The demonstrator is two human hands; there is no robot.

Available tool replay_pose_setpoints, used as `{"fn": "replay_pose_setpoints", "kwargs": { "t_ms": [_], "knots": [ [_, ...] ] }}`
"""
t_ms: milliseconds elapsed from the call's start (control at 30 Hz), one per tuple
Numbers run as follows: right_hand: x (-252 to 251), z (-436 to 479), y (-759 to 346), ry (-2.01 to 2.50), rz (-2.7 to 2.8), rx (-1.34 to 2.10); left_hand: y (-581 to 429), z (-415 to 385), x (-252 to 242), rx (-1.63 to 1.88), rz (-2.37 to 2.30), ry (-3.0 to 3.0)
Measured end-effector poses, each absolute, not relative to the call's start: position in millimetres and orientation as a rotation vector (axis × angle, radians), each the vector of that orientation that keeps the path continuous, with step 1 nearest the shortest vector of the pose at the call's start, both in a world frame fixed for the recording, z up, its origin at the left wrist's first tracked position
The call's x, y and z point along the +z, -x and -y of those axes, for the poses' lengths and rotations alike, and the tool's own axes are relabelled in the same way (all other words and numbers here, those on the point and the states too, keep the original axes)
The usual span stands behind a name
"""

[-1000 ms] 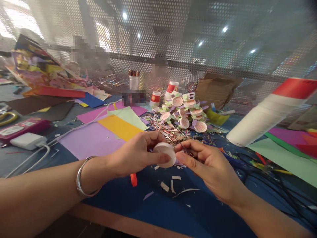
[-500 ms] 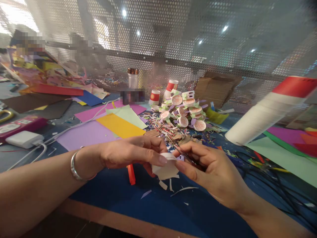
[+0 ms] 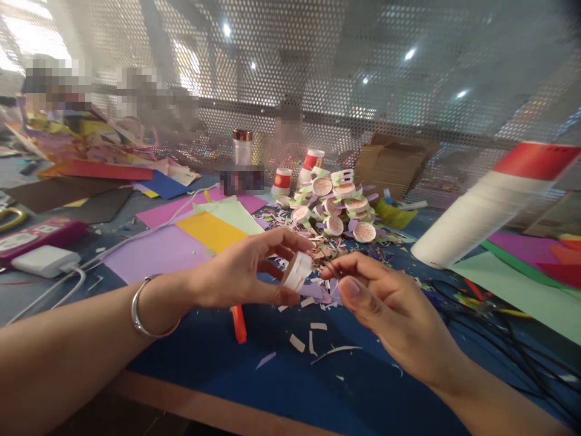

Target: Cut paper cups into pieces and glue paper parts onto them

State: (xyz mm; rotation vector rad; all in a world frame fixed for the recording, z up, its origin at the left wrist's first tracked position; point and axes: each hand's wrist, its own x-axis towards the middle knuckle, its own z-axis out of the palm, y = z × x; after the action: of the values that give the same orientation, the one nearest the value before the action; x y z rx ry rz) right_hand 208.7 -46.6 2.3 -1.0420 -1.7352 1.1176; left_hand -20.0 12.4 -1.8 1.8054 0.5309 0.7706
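Observation:
My left hand (image 3: 254, 269), a bangle on its wrist, grips a cut-down white paper cup base (image 3: 298, 271) between thumb and fingers. The short piece is tilted, with its rim toward the right. Just right of it, my right hand (image 3: 385, 303) is closed around small scissors (image 3: 334, 270). Only a thin dark metal part of them shows between the fingers; the rest is hidden. The scissors and the cup base are apart. White paper scraps (image 3: 297, 343) lie on the blue table below. Under my left hand lies an orange-red strip (image 3: 239, 324).
Behind my hands is a pile of cup-base crafts (image 3: 333, 206) among shredded paper. A leaning stack of paper cups (image 3: 490, 206) and black cables (image 3: 494, 339) are at right. Coloured sheets (image 3: 149, 251), a white charger (image 3: 45, 260) and a jar (image 3: 242, 148) stand or lie left and behind.
My left hand has turned the cup base and changed its grip. The hanging white flap no longer shows on it. My right hand has drawn slightly right, away from the base.

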Motion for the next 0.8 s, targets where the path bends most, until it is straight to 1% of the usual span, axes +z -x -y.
{"fn": "replay_pose_setpoints", "kwargs": {
  "t_ms": [133, 233, 500, 667, 800],
  "knots": [
    [0.1, 46.4, -206.3, 1.110, 1.795, 1.170, 18.5, -13.9, -6.9, 1.045, -0.597, -1.999],
    [-1.2, 46.5, -205.3, 1.146, 1.797, 1.180, 18.6, -13.5, -8.6, 1.126, -0.602, -2.089],
    [-1.3, 46.3, -206.2, 1.253, 1.918, 1.073, 20.2, -9.9, -6.0, 1.099, -0.673, -2.282],
    [1.3, 46.4, -205.3, 1.292, 1.990, 0.953, 19.8, -9.8, -3.8, 1.087, -0.680, -2.316],
    [2.7, 46.6, -206.1, 1.304, 2.004, 0.930, 20.0, -8.6, -2.8, 1.085, -0.678, -2.336]
  ]
}}
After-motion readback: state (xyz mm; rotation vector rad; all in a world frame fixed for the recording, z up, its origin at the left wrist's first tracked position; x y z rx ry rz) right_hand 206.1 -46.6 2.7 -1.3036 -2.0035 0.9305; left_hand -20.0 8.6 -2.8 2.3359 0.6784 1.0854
